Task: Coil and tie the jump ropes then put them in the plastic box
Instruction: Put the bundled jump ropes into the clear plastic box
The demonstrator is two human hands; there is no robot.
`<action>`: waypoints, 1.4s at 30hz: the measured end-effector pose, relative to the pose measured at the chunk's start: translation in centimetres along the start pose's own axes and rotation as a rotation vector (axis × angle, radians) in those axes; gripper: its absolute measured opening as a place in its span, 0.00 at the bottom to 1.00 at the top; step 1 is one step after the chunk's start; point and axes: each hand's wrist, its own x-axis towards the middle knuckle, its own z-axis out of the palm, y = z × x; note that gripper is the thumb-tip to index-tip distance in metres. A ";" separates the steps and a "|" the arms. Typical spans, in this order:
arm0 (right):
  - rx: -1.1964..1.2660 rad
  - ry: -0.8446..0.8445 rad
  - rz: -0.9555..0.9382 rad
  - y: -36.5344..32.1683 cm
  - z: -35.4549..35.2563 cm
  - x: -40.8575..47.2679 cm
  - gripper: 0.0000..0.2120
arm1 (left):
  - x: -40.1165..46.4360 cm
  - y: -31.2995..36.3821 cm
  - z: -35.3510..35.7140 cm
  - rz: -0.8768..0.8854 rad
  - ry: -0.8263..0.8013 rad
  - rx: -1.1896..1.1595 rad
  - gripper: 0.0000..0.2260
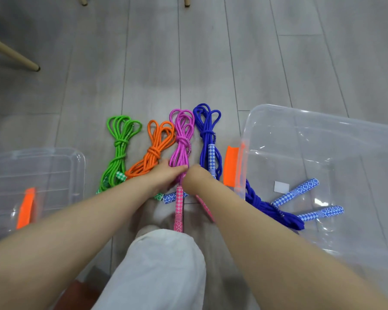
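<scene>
From the head view we see four braided ropes lying in a row on the grey plank floor point(166, 63), each coiled into long loops and knotted around its middle: a green rope point(119, 144), an orange rope point(157, 148), a pink rope point(182, 139) and a blue rope point(207, 135). Their handles carry a woven diamond pattern.

Our left hand point(166, 175) lies across the lower part of the pink rope, fingers curled over its strands. Our right hand point(194, 177) meets it on the same bundle, but the fingers are turned away from us, so we cannot tell how it grips. The arms hide most of the handles near us.

To the right stands a clear plastic box point(323, 130) with an orange latch point(231, 166); a second blue rope point(276, 209) lies inside it. A clear lid point(43, 166) lies on the left, cut off by the frame.
</scene>
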 end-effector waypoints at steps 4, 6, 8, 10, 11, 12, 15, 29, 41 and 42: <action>0.408 0.039 0.054 1.2 1.7 0.7 0.17 | 0.1 0.0 0.7 -0.116 -0.075 -0.162 0.05; 0.525 0.063 0.060 1.0 2.1 0.8 0.17 | 0.2 -0.3 0.6 -0.146 -0.082 -0.214 0.07; 0.617 0.047 0.076 1.2 2.2 0.8 0.16 | 0.2 -0.7 0.5 -0.139 -0.079 -0.200 0.06; 0.692 0.043 0.094 1.0 2.4 0.8 0.16 | -0.2 -0.8 0.3 -0.109 -0.078 -0.219 0.07; 0.717 0.054 0.089 0.9 2.7 1.1 0.15 | -0.4 -0.8 0.1 -0.107 -0.099 -0.270 0.08; 0.725 0.071 0.093 0.9 3.2 1.8 0.16 | -0.4 -0.8 -0.1 -0.101 -0.112 -0.323 0.09; 0.830 0.114 0.103 2.7 5.5 6.6 0.20 | -0.4 -0.8 -0.8 -0.045 -0.090 -0.401 0.14; 0.931 0.394 -0.315 -2.2 -4.6 -0.7 0.26 | -4.2 4.6 -2.5 0.582 0.078 -0.012 0.24; 0.964 0.271 -0.570 -0.6 -16.9 -10.0 0.05 | -12.2 12.5 1.7 0.918 0.003 0.142 0.18; 0.967 0.258 -0.579 0.1 -18.0 -11.1 0.05 | -13.1 13.3 2.4 0.947 -0.017 0.178 0.18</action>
